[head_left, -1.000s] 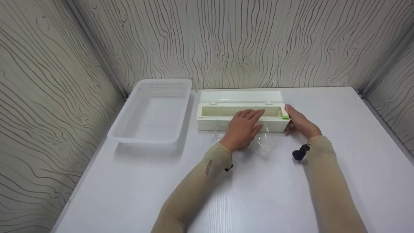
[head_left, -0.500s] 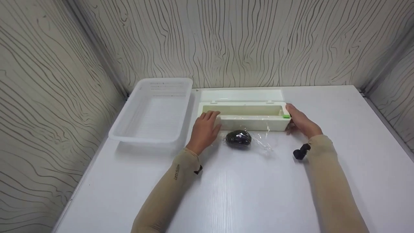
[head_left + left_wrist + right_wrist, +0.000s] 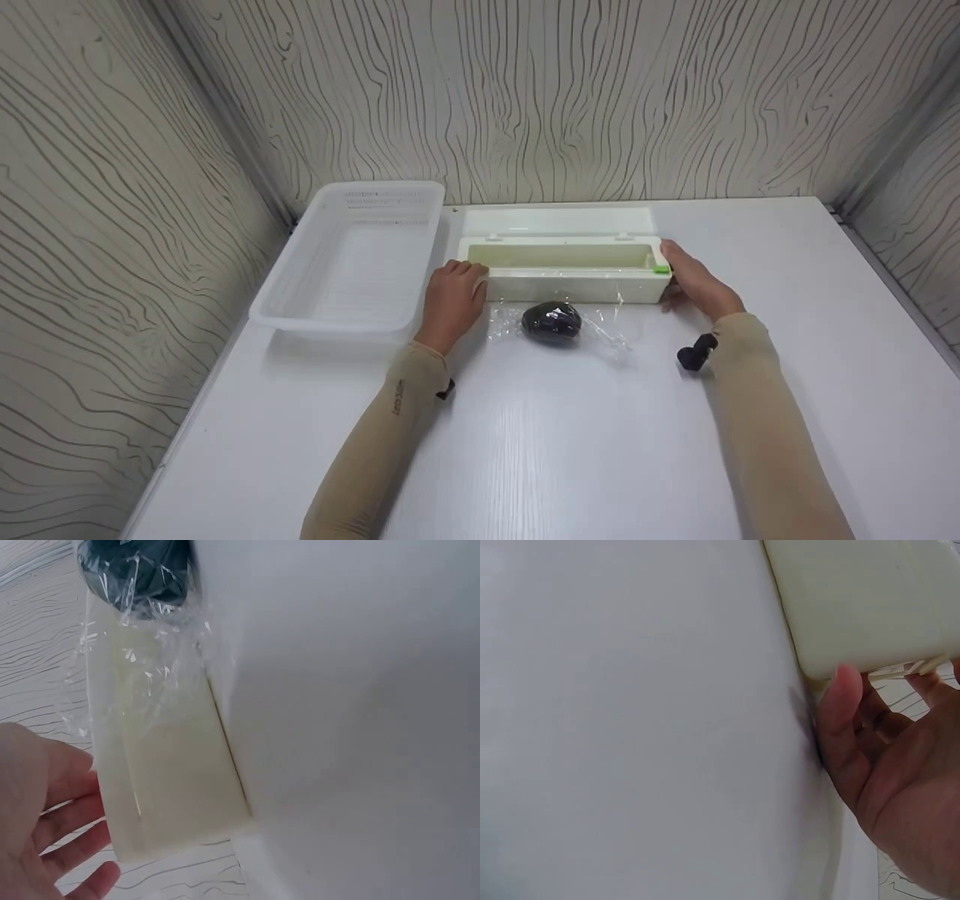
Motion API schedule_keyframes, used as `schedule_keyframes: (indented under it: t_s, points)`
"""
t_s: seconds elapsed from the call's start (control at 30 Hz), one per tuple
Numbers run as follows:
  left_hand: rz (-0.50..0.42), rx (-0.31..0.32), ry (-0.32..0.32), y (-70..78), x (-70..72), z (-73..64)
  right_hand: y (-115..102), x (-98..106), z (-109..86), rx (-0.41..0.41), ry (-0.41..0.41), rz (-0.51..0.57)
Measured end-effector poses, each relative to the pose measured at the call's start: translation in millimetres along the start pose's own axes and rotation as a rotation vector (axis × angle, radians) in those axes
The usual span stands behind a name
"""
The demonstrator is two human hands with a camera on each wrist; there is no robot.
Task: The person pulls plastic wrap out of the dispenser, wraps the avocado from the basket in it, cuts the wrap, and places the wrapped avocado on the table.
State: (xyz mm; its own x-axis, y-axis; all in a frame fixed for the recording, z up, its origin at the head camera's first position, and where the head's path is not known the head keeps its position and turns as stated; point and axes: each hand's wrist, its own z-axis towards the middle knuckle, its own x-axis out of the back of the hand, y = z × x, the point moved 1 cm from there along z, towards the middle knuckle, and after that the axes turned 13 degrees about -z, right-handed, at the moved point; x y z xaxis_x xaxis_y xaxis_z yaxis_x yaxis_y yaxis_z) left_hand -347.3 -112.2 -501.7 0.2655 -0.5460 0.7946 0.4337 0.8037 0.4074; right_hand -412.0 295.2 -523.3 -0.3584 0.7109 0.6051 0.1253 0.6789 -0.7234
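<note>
White table [image 3: 570,450], right fingers [image 3: 677,262] holding box [image 3: 574,289]

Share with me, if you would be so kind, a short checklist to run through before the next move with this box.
1. Right hand at the box's right end: ok.
2. Left hand at the left end: ok; how firmly it holds, cannot tell.
3. Lid shut: not ok, it lies open behind the box.
4. Dark item in front of the box, on the table: ok.
5. Film free of the box: cannot tell; it overlaps the front in view.
6. Basket apart from the box: ok.
</note>
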Motion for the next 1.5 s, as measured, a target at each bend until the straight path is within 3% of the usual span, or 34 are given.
schedule_keyframes:
  t_s: [0.2,0.5,0.73,0.8,1.0,1.1,1.2,1.33,1.5]
  points:
    - [-0.011,-0.009,-0.011,-2.2,-0.5,-0.9,-1.5,0.3,0.2,0.005,0.008,-0.018]
    - [-0.025,-0.037,-0.001,-4.2,0.1,-2.7,-4.3,6.1,-11.0,0.095,0.023,-0.072]
    - [-0.020,-0.029,-0.037,-1.2,2.2,-4.1,-8.8,9.5,-34.1,0.021,0.151,-0.130]
    - [-0.026,-0.030,-0.051,0.4,3.4,-5.4,-7.5,8.3,-43.0,0.026,0.129,-0.116]
    - [-0.095,-0.059,-0.047,2.3,4.5,-10.3,-4.9,-1.6,-62.7,0.094,-0.072,-0.097]
    - [-0.139,-0.025,-0.072,3.6,2.2,-10.4,-9.6,-12.1,-66.1,0.152,-0.114,-0.103]
    - [-0.170,0.053,-0.140,5.3,-3.0,-7.7,-16.2,-23.1,-64.9,0.205,-0.104,-0.068]
    - [-0.221,0.134,-0.224,7.1,-11.1,-3.8,-22.5,-34.9,-61.0,0.234,-0.028,0.014]
    - [-0.311,0.148,-0.219,6.4,-15.9,-2.8,-28.5,-44.0,-59.3,0.280,0.049,0.049]
